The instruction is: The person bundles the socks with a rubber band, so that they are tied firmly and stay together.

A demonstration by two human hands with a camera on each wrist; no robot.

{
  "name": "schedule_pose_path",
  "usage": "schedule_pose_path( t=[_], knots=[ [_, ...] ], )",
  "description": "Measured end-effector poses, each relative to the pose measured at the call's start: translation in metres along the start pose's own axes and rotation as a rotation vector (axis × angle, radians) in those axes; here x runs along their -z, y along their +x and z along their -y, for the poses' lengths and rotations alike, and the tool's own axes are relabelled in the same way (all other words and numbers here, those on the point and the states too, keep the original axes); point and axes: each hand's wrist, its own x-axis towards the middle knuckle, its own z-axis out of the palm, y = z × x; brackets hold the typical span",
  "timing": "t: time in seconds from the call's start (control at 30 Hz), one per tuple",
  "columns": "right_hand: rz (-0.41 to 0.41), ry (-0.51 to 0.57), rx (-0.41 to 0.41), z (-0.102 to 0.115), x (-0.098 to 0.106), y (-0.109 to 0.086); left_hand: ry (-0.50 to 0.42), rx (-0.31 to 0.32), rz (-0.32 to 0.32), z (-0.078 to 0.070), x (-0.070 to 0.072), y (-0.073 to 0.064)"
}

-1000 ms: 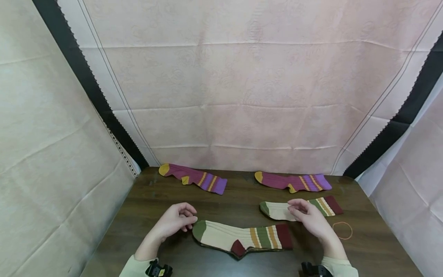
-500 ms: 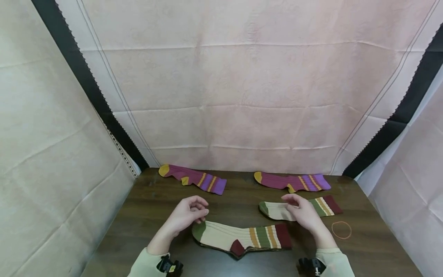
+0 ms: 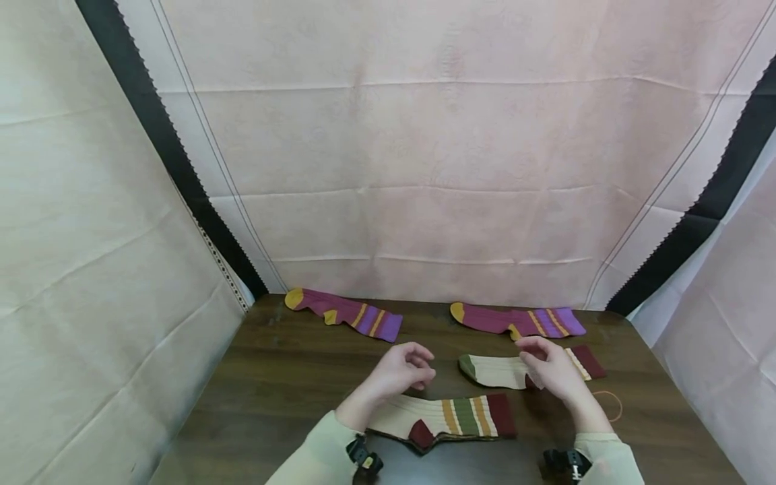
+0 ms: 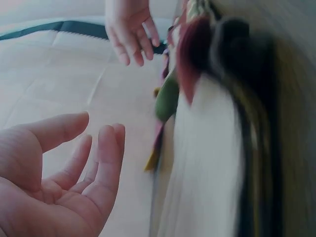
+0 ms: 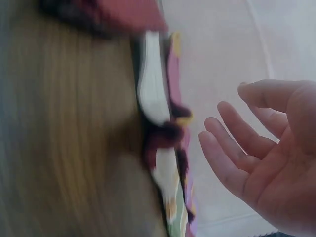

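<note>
My left hand (image 3: 405,370) hovers over the toe end of the near cream sock (image 3: 451,416), which has a maroon heel and cuff and lies on darker layers. Its fingers are loosely bent with nothing between them, as the left wrist view (image 4: 74,173) confirms. Above the far cream sock (image 3: 494,370) is my right hand (image 3: 552,367), hiding that sock's middle and its green stripe. The right wrist view shows the right-hand fingers (image 5: 237,143) relaxed and apart from the fabric. A thin rubber band (image 3: 617,404) lies beside the right wrist, partly hidden by it.
Two purple socks with yellow toes lie along the back of the wooden table (image 3: 291,404): a left sock (image 3: 345,313) and a right sock (image 3: 515,320). Pale cloth (image 3: 424,168) hangs behind the table and at both sides.
My left hand has moved right and slightly away, from beside the near sock's toe to above it. The right hand shifts slightly outward over the far sock. The socks stay put.
</note>
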Motion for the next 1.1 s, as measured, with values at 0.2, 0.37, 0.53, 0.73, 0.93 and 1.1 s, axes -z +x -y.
schedule_pose_path(
  t=[0.2, 0.37, 0.53, 0.73, 0.93, 1.1],
  knots=[
    [-0.010, -0.101, 0.004, -0.025, 0.024, 0.003, -0.019, 0.027, -0.022, -0.001, -0.033, 0.016],
    [-0.015, -0.154, 0.022, -0.047, 0.043, 0.003, 0.105, 0.020, -0.052, 0.002, -0.052, 0.024],
    [-0.046, -0.214, 0.035, -0.067, 0.063, 0.002, 0.274, 0.021, -0.099, 0.005, -0.063, 0.031],
    [-0.100, -0.238, -0.008, -0.084, 0.083, 0.004, 0.325, 0.069, -0.164, 0.007, -0.068, 0.041],
    [-0.106, -0.230, -0.105, -0.100, 0.093, 0.003, 0.320, 0.124, -0.184, 0.006, -0.073, 0.048],
    [-0.041, -0.190, -0.184, -0.108, 0.095, 0.008, 0.303, 0.131, -0.176, 0.010, -0.078, 0.054]
  ],
)
